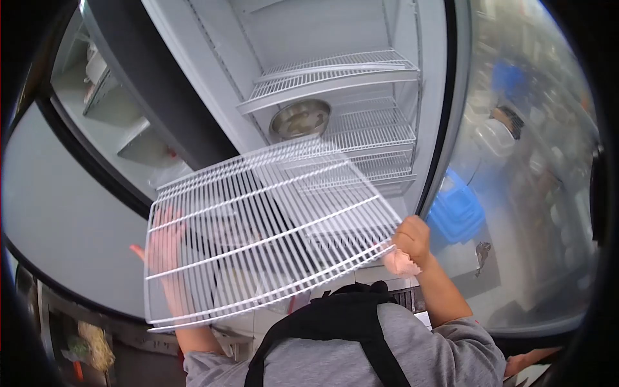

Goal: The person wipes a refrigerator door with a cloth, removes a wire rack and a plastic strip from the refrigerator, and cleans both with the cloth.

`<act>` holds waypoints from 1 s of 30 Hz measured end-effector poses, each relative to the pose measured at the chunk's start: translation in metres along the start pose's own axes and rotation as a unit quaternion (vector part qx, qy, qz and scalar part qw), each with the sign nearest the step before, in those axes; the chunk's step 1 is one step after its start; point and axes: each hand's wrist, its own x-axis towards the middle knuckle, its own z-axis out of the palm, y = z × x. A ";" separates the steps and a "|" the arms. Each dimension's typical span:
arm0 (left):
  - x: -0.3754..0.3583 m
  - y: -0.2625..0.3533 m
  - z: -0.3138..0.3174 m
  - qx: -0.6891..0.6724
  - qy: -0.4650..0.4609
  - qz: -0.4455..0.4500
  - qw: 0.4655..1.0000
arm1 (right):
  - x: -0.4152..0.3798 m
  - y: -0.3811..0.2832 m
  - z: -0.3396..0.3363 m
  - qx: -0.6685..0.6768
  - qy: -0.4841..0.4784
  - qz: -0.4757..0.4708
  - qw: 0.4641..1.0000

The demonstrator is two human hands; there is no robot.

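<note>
A white wire rack [258, 226] is held up, tilted, in front of an open fridge. My right hand [411, 240] is closed at the rack's right corner, with a crumpled pink cloth [402, 263] under the fingers. Behind the rack's left end, seen through its wires, is my left hand [164, 242], its fingers stretched out and the thumb past the edge. Whether the left palm touches the wires is hard to tell.
White wire shelves [335, 80] sit inside the fridge, with a metal bowl [300, 119] on a lower one. The glass door [529, 193] stands at the right, a blue container [456, 209] visible through it. Another compartment [97, 97] is at the left.
</note>
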 end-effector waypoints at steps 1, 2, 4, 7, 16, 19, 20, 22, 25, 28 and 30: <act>-0.008 -0.004 0.003 0.002 -0.028 -0.018 0.999 | -0.011 0.010 -0.001 -0.025 0.012 -0.041 0.999; -0.014 -0.007 0.000 0.003 -0.015 -0.013 1.000 | -0.018 0.016 0.000 -0.015 0.003 -0.043 0.999; -0.024 -0.014 -0.011 0.062 -0.130 -0.151 0.978 | -0.029 0.025 0.001 -0.064 0.087 -0.022 0.994; -0.043 -0.026 -0.025 0.113 -0.059 -0.182 0.975 | -0.049 0.028 -0.001 -0.120 0.072 0.025 0.990; -0.066 -0.102 -0.048 0.060 0.046 -0.173 0.982 | -0.107 0.044 0.021 -0.081 -0.148 0.266 0.949; -0.067 -0.106 -0.050 0.067 0.032 -0.195 0.978 | -0.104 0.027 0.012 -0.113 -0.160 0.344 0.918; -0.066 -0.108 -0.055 0.047 0.017 -0.198 0.979 | -0.098 0.022 0.008 -0.029 -0.166 0.462 0.871; -0.064 -0.108 -0.060 0.026 0.010 -0.189 0.982 | -0.095 0.027 -0.002 0.052 -0.172 0.569 0.803; -0.060 -0.101 -0.070 -0.002 0.003 -0.185 0.983 | -0.053 0.032 -0.022 0.056 -0.309 0.573 0.757; -0.055 -0.092 -0.080 -0.029 -0.026 -0.198 0.979 | -0.014 0.039 -0.025 0.061 -0.200 0.457 0.865; -0.051 -0.090 -0.085 -0.015 -0.032 -0.218 0.975 | 0.045 0.029 -0.009 0.065 -0.120 0.450 0.882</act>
